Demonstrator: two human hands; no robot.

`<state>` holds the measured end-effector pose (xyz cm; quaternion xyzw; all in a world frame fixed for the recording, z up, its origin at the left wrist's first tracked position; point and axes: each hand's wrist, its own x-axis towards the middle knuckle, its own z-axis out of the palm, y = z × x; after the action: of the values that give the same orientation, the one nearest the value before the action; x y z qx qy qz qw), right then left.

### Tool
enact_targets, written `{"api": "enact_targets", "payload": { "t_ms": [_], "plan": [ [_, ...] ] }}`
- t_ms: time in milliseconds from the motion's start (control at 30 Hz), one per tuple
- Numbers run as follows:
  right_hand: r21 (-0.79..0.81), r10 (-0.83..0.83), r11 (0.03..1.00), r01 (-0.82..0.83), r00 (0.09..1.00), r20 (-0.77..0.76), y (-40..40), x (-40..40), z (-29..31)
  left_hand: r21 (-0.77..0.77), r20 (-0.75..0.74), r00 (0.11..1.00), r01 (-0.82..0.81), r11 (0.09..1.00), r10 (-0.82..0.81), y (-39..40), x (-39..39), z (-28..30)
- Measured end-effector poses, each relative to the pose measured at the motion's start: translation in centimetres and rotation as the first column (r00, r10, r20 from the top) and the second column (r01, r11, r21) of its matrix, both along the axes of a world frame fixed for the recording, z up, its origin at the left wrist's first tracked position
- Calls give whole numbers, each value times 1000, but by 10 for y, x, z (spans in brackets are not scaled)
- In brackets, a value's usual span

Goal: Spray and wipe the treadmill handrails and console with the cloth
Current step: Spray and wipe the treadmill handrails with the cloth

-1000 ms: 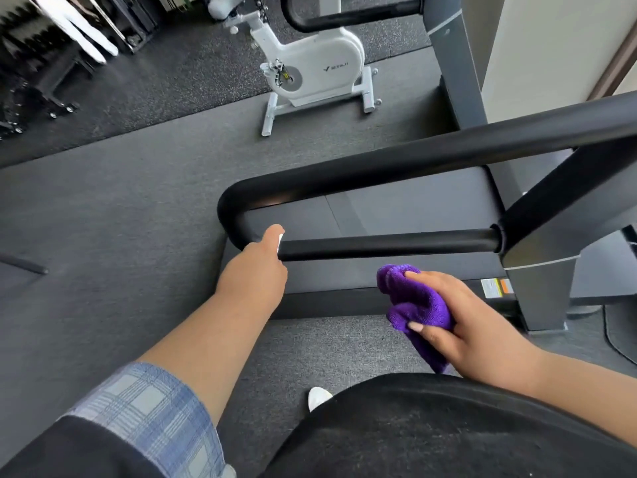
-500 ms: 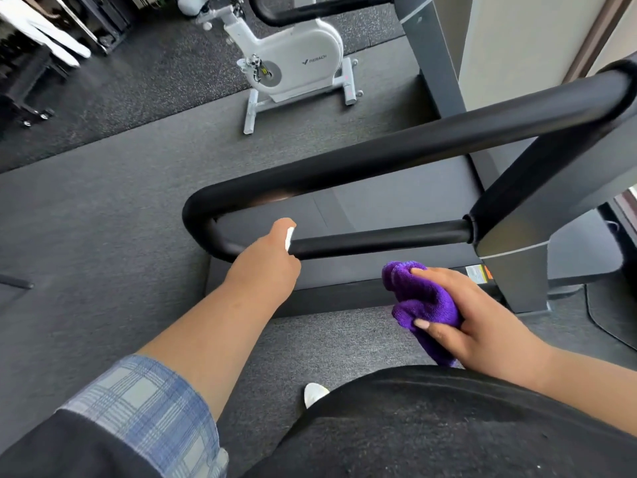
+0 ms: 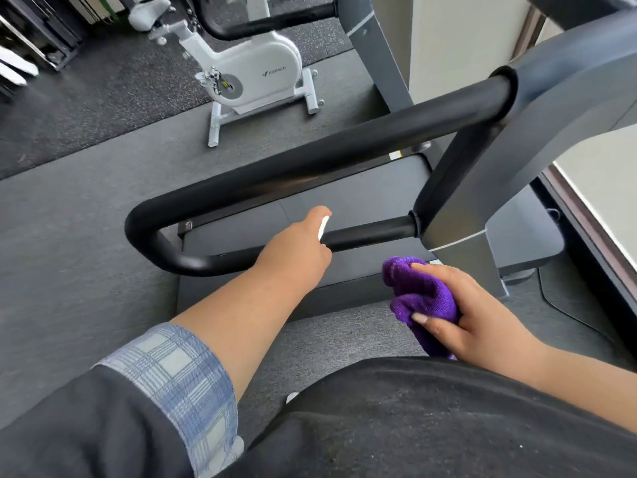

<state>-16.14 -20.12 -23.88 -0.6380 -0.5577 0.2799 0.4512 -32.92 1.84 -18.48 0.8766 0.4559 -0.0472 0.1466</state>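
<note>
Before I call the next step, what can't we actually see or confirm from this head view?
- Left hand: holds something white at the lower handrail; the hand hides nearly all of it, so a sprayer cannot be confirmed.
- Console: out of frame, top right.
- Handrail wetness: no spray or streaks can be made out.
- Cloth: bunched in the right hand, which covers part of it.
- Floor behind the torso: hidden.

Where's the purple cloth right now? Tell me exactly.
In the head view the purple cloth is bunched in the right hand, lower right of centre, just below the lower bar of the black handrail and apart from it.
</note>
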Motion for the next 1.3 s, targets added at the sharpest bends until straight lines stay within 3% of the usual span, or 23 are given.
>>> {"api": "enact_targets", "payload": {
  "t_ms": [133,300,733,900,1067,1300],
  "plan": [
    [4,1,1000,-1,1000,5,-4,-1,1,2,30,994,109,994,-109,-11,29,-8],
    [0,8,1000,-8,1000,3,-7,0,2,-25,-37,981,189,982,-190,-19,67,-19],
    [-28,26,999,-26,1000,-12,-11,-2,4,7,44,986,161,987,-161,-29,61,-20],
    [-52,50,997,-52,998,-38,-3,-6,6,39,120,992,31,999,-35,-29,12,-25],
    [-45,69,997,-68,997,19,6,-9,-3,38,88,986,-143,989,139,-23,-52,-20],
    [-61,172,983,-172,985,-3,29,-33,-3,108,30,903,-428,897,428,9,-133,9]
  ]
}}
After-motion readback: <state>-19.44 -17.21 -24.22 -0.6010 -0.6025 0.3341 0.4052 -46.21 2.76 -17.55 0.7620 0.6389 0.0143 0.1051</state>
